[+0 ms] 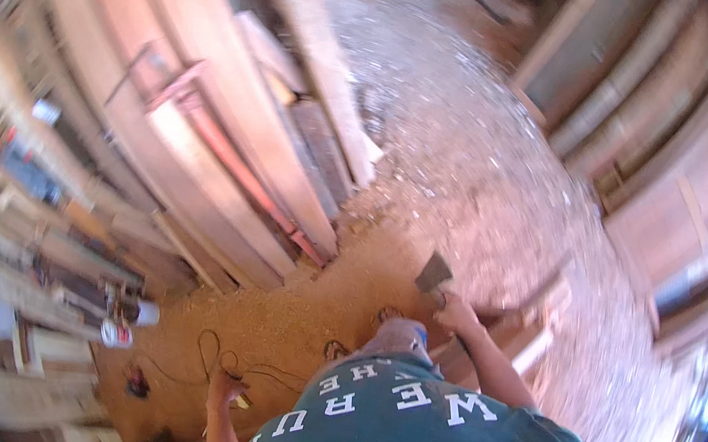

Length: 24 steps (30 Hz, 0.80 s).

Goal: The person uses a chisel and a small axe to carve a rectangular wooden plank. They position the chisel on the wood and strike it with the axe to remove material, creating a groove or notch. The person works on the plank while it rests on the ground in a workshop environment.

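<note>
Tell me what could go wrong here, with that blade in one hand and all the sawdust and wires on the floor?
The right hand has its grip on a flat metal blade held close above the person's feet; a slip might cut them. A dark cable loops over the sawdust floor beside the left hand, a likely trip hazard. Long boards lean on the left and could slide.

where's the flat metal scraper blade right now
In the head view, the scraper blade is right of centre, held up in the right hand above the sawdust-covered floor, near some wooden offcuts.
</note>
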Available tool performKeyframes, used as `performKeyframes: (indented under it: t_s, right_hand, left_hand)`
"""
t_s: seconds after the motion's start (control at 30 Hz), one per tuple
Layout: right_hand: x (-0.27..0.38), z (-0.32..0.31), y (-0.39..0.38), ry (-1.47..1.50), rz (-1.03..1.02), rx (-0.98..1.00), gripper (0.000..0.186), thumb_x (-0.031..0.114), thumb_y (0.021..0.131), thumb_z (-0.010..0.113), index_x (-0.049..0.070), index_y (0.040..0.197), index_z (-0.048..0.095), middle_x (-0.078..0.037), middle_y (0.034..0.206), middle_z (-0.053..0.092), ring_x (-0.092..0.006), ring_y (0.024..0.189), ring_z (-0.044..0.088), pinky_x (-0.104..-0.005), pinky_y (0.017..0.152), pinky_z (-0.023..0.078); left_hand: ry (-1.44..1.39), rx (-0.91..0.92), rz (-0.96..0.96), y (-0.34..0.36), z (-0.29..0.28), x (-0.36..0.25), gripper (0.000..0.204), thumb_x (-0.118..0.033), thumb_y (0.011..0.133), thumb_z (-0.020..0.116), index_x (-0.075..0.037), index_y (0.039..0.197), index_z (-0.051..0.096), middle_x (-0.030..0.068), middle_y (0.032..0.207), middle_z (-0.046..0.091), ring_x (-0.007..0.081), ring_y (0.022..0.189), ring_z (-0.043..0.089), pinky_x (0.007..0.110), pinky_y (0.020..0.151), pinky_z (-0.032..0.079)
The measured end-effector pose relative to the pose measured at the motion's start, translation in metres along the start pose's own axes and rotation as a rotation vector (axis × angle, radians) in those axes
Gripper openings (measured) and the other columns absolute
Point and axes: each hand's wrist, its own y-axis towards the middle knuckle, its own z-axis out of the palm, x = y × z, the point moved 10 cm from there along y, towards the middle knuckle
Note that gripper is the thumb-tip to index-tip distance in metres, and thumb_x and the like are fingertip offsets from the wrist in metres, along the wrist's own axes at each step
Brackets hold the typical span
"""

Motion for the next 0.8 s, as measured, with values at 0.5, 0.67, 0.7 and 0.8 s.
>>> performKeyframes:
  t_s: [0.5, 0.67, 0.7, 0.8]
  right_hand:
    - [-0.132, -0.009, -0.339, 0.136, 1.065, -0.468, 0.038, 0.037, 0.096, 0.064, 0.003, 0.111, 0.057, -0.028, 0.1, 0.072, -0.047, 0.097, 0.069, -0.0576, 0.085, 0.053]
    - [-0.156, 0.015, -0.342, 0.128, 1.072, -0.383, 0.038, 0.038, 0.097, 0.063, 0.001, 0.108, 0.056, -0.03, 0.098, 0.071, -0.048, 0.097, 0.069, -0.0582, 0.084, 0.053]
    - [-0.161, 0.012, -0.337, 0.118, 1.056, -0.393, 0.038, 0.037, 0.097, 0.063, 0.001, 0.108, 0.056, -0.029, 0.098, 0.071, -0.048, 0.097, 0.069, -0.0582, 0.084, 0.053]
    - [-0.17, 0.013, -0.329, 0.114, 1.048, -0.408, 0.037, 0.036, 0.097, 0.063, 0.001, 0.107, 0.057, -0.029, 0.099, 0.071, -0.048, 0.096, 0.069, -0.0581, 0.084, 0.053]
  left_hand:
    - [0.644, 0.43, 0.773, 0.041, 0.118, -0.406, 0.039, -0.02, 0.072, 0.09, 0.0, 0.1, 0.071, 0.0124, 0.099, 0.074, 0.025, 0.094, 0.069, 0.038, 0.086, 0.055]
    - [0.728, 0.356, 0.822, 0.005, 0.12, -0.485, 0.048, -0.024, 0.071, 0.091, 0.001, 0.107, 0.072, 0.0186, 0.113, 0.075, 0.027, 0.104, 0.072, 0.038, 0.092, 0.055]
    - [0.717, 0.376, 0.825, 0.016, 0.128, -0.488, 0.049, -0.024, 0.071, 0.091, 0.001, 0.108, 0.072, 0.018, 0.113, 0.075, 0.0268, 0.104, 0.071, 0.038, 0.092, 0.055]
    - [0.676, 0.43, 0.787, 0.031, 0.14, -0.465, 0.05, -0.024, 0.071, 0.092, 0.001, 0.11, 0.071, 0.0163, 0.113, 0.075, 0.0259, 0.102, 0.071, 0.038, 0.092, 0.054]
